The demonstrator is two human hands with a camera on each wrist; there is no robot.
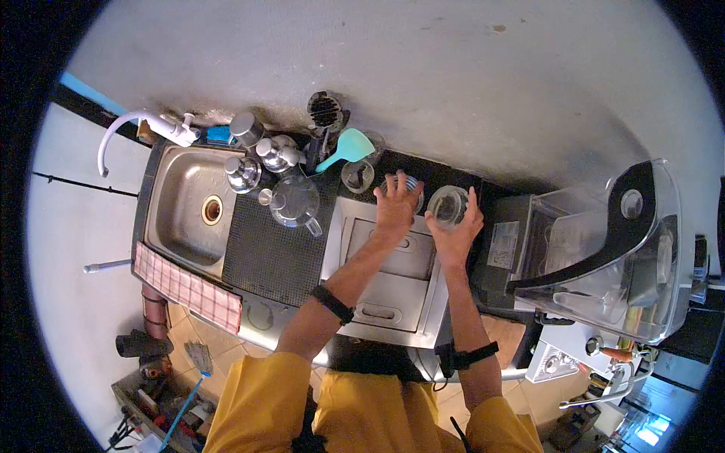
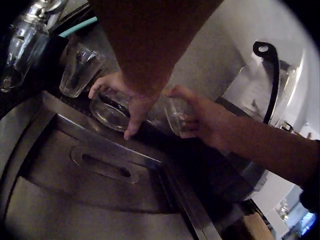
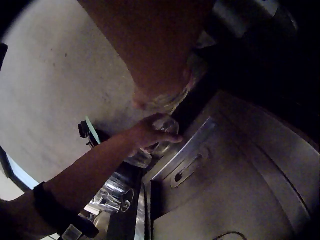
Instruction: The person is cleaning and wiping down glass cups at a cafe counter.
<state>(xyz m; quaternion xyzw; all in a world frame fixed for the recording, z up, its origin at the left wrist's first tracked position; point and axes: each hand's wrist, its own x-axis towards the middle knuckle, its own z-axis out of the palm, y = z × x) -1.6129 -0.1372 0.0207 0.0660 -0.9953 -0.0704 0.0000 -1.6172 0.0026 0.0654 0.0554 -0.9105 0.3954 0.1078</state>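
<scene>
On the dark ledge behind the steel lids, my left hand [image 1: 396, 209] comes over a round clear glass container [image 2: 106, 116], thumb on one side and fingers on the other. To its right, my right hand [image 1: 455, 235] grips a second round glass container [image 1: 448, 204] between thumb and fingers, its open mouth facing up in the head view. A clear glass tumbler [image 1: 357, 176] stands just left of the left hand. Below both hands lie the steel lids [image 1: 389, 291] with recessed handles, set into the counter.
Left of the lids, a glass pitcher [image 1: 294, 201], steel shakers [image 1: 243, 174] and a turquoise scoop [image 1: 353, 146] crowd the black mat [image 1: 276, 260]. A sink [image 1: 185, 189] with a faucet [image 1: 151, 124] lies further left. On the right stands a bulky clear-covered machine [image 1: 604, 257].
</scene>
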